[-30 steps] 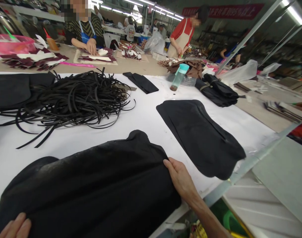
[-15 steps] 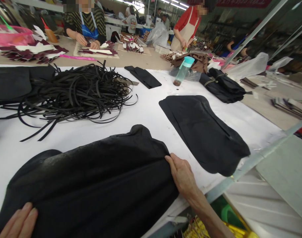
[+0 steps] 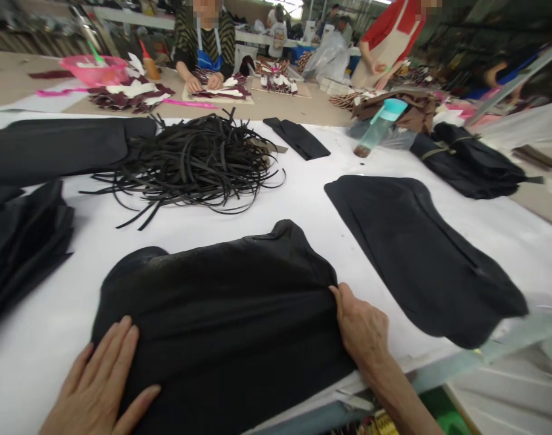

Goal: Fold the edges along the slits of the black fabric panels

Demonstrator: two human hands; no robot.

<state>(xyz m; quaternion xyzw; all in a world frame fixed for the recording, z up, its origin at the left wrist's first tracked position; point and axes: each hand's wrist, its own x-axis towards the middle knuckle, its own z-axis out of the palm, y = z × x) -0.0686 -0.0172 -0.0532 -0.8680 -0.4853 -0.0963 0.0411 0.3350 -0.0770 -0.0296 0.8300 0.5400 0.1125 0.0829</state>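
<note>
Right in front of you, that creased black leathery panel (image 3: 230, 320) lies on the white tabletop (image 3: 303, 196), your right hand (image 3: 363, 329) pinching its edge, so I'd press your flat, ungripping left hand (image 3: 98, 383) lightly and tug gently, clear of the neighboring black piece (image 3: 432, 254).

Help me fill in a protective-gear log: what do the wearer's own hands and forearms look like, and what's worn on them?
The left hand and right hand are bare, with slim fingers; no gloves or rings show. The right forearm is slender, without visible sleeve or watch. The left forearm is out of frame.
</note>
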